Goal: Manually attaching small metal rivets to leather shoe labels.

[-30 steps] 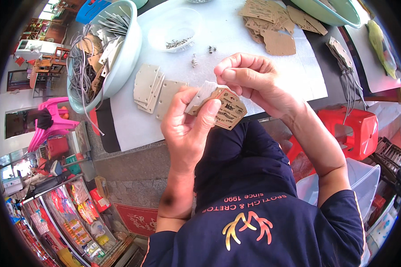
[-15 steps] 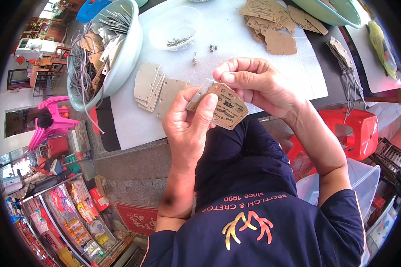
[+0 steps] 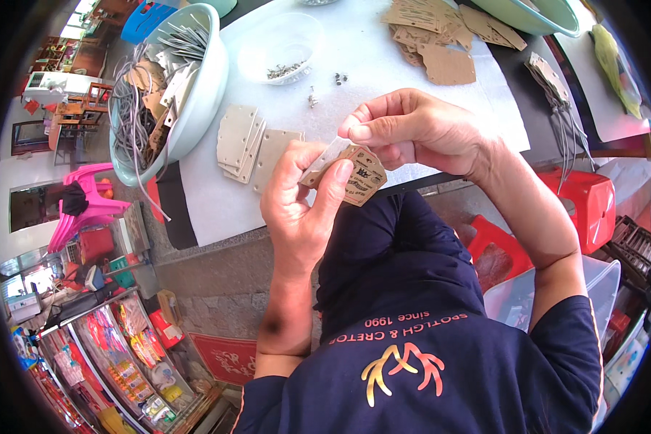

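Observation:
My left hand grips a brown printed card between thumb and fingers, just over the table's front edge. Behind that card a pale white flat piece shows, tilted with it. My right hand is closed in a pinch at the upper edge of these pieces; what its fingertips hold is hidden. Close to my left hand lie a fanned stack of pale cards and more pale cards. Small metal fasteners and several dark ones rest on the white sheet beyond.
A clear bowl holds small metal parts. At left, a pale green basin is full of cards and grey cords. Brown cards pile up at the back right. Corded cards hang over the right edge above a red stool.
The brown card has tilted so less of its printed face shows, and more of the white piece is visible. My right hand stays pinched at the upper edge.

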